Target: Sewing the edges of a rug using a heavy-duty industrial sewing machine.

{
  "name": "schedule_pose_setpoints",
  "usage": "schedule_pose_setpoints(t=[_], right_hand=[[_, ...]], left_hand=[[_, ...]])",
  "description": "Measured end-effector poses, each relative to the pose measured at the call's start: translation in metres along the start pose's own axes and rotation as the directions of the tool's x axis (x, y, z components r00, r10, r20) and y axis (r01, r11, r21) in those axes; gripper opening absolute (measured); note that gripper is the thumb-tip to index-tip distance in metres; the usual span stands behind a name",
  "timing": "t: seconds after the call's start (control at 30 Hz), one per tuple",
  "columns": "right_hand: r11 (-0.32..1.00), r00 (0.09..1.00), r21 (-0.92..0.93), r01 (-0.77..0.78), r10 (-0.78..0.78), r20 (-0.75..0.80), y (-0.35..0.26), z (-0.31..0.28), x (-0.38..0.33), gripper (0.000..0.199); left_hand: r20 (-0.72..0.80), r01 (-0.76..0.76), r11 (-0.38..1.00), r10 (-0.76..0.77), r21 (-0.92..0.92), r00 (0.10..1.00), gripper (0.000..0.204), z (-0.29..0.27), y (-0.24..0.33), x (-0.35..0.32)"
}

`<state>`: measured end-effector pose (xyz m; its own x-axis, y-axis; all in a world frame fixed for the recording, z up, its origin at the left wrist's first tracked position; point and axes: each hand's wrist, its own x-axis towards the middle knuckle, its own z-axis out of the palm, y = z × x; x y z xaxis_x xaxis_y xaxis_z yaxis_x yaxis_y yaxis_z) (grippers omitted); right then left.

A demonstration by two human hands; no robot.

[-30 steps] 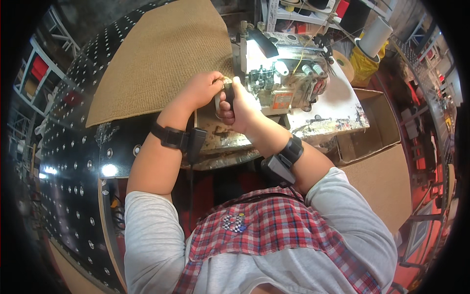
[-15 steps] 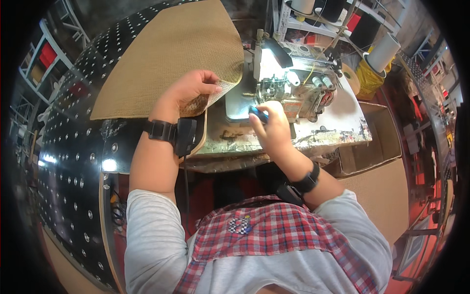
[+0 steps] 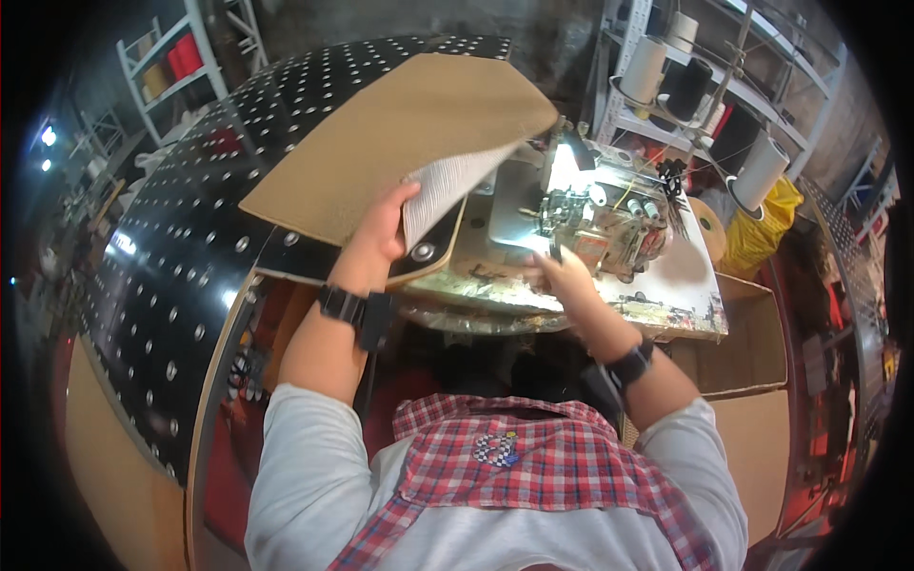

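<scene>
Left hand (image 3: 381,233): clamped on the tan mat (image 3: 400,143) (corner folded, pale underside shown), at 11 o'clock.
Right hand (image 3: 562,278): at the sewing machine (image 3: 595,214); grip cannot be told.

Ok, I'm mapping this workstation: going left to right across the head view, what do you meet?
Black perforated panel → tan mat → left hand lifting its edge → right hand → lit overlock sewing machine → white thread cone → yellow bag.
</scene>
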<state>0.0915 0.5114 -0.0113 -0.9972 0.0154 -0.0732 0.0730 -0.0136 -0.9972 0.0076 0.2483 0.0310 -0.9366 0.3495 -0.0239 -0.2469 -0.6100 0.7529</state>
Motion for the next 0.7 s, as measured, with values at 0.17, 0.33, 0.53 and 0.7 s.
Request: schedule_pose_setpoints(t=[0.17, 0.33, 0.53, 0.7], right_hand=[[0.932, 0.999, 0.362, 0.013, -0.031, 0.043, -0.038, 0.052, 0.027, 0.058], [0.984, 0.998, 0.172, -0.052, 0.056, -0.019, -0.043, 0.082, 0.015, 0.058], [0.977, 0.995, 0.198, -0.079, 0.09, -0.045, -0.037, 0.089, 0.013, 0.049], [0.976, 0.994, 0.197, -0.093, 0.101, -0.034, -0.039, 0.09, 0.012, 0.046]], left_hand=[[-0.013, -0.114, 0.993, 0.114, -0.004, 0.993, 0.02, 0.024, -0.026, -0.098], [-0.078, -0.221, 0.969, 0.23, 0.109, 0.97, 0.026, 0.03, -0.033, -0.13], [0.025, -0.291, 0.946, 0.291, 0.145, 0.956, 0.03, 0.035, -0.029, -0.143], [-0.05, -0.324, 0.731, 0.439, 0.6, 0.897, 0.025, 0.041, -0.029, -0.139]])
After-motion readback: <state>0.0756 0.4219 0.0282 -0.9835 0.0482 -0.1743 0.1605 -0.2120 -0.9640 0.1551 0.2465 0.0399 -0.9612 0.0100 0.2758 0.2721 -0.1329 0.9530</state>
